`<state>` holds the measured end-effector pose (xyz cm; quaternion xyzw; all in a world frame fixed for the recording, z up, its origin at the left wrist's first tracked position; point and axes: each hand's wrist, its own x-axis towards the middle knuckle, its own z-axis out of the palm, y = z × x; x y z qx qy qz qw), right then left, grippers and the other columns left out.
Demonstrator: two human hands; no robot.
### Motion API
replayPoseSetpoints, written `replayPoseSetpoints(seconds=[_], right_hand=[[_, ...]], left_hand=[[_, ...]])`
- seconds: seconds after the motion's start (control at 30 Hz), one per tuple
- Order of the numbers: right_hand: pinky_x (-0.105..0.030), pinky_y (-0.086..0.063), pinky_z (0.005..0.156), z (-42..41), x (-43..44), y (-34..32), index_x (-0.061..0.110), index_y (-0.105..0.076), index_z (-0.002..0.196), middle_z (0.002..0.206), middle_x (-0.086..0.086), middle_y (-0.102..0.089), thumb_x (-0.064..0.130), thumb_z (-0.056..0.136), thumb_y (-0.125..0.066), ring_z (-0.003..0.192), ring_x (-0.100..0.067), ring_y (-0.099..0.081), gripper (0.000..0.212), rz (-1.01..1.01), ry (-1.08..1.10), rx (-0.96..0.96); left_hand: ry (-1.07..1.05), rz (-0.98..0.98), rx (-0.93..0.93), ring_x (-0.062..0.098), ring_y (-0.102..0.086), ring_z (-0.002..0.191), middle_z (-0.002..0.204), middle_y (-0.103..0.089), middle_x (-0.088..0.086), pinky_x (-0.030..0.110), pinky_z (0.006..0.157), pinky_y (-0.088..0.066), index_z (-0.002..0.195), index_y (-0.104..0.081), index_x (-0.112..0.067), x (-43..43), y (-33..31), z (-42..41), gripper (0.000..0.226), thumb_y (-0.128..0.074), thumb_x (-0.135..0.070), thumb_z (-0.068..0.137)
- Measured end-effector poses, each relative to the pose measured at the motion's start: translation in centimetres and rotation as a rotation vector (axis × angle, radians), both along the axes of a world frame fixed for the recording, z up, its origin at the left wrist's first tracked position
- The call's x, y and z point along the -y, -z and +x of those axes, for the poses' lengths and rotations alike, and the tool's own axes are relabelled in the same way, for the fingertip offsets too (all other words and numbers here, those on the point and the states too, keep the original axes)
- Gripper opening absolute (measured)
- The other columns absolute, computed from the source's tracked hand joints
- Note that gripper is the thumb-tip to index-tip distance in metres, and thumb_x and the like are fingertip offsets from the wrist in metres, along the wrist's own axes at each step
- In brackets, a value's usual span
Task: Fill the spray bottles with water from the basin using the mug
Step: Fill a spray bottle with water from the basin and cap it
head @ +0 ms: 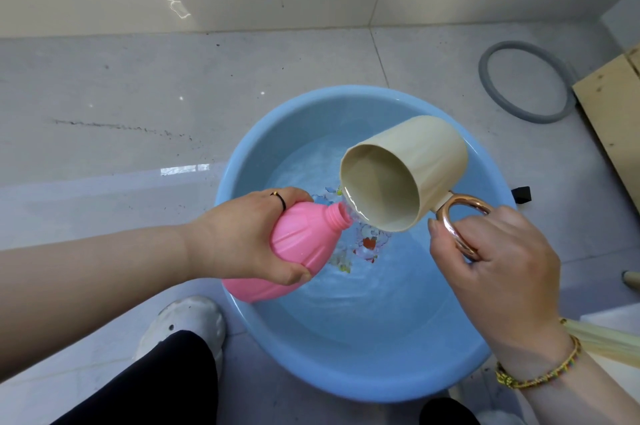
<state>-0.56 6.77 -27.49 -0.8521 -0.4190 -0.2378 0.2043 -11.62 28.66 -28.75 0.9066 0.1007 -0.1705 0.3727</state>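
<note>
pink bottle [298, 244]: partly covered by left hand [242, 234] | basin [363, 379] bottom print: unreadable

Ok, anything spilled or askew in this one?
Slightly: some water from the tilted mug seems to run past the narrow neck of the pink bottle and drop back into the blue basin below.

- One pink ribbed plastic bottle [294, 246] is showing.
- One cream copper-handled mug [420, 156] is tilting.
- One round blue plastic basin [346, 379] is sitting below.
- One grey ring [491, 90] is lying nearby.
- One white shoe [188, 319] is showing.
</note>
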Motion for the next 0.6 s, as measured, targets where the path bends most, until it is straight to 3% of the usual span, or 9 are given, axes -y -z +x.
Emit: replayPoseSetpoints(seconds=[0.13, 0.33, 0.6], right_hand=[[-0.026, -0.013, 0.051, 0.07, -0.03, -0.14, 0.008, -0.035, 0.040, 0.037, -0.006, -0.035, 0.022, 0.082, -0.051, 0.049, -0.015, -0.027, 0.047, 0.005, -0.016, 0.011], [-0.028, -0.021, 0.048, 0.14, -0.03, -0.11, 0.007, -0.037, 0.040, 0.037, -0.006, -0.036, 0.022, 0.084, -0.050, 0.048, -0.017, -0.028, 0.049, 0.019, -0.032, 0.016], [-0.030, -0.026, 0.046, 0.38, -0.18, -0.20, 0.009, -0.035, 0.041, 0.037, -0.007, -0.035, 0.026, 0.092, -0.043, 0.053, -0.015, -0.025, 0.055, 0.051, -0.080, 0.014]], left_hand=[[0.001, 0.001, 0.002, 0.000, -0.050, 0.090, 0.102, -0.053, -0.020, 0.013, 0.076, -0.043, 0.112, -0.041, -0.038, 0.01, 0.02, 0.06, 0.083, -0.048, -0.068, 0.035], [0.005, -0.017, 0.008, -0.004, -0.048, 0.086, 0.093, -0.048, -0.029, 0.000, 0.069, -0.037, 0.107, -0.039, -0.042, 0.03, 0.03, 0.10, 0.077, -0.049, -0.067, 0.036], [0.013, -0.014, 0.019, -0.005, -0.046, 0.085, 0.092, -0.045, -0.032, -0.001, 0.068, -0.036, 0.104, -0.034, -0.045, 0.02, 0.10, 0.12, 0.074, -0.048, -0.068, 0.035]])
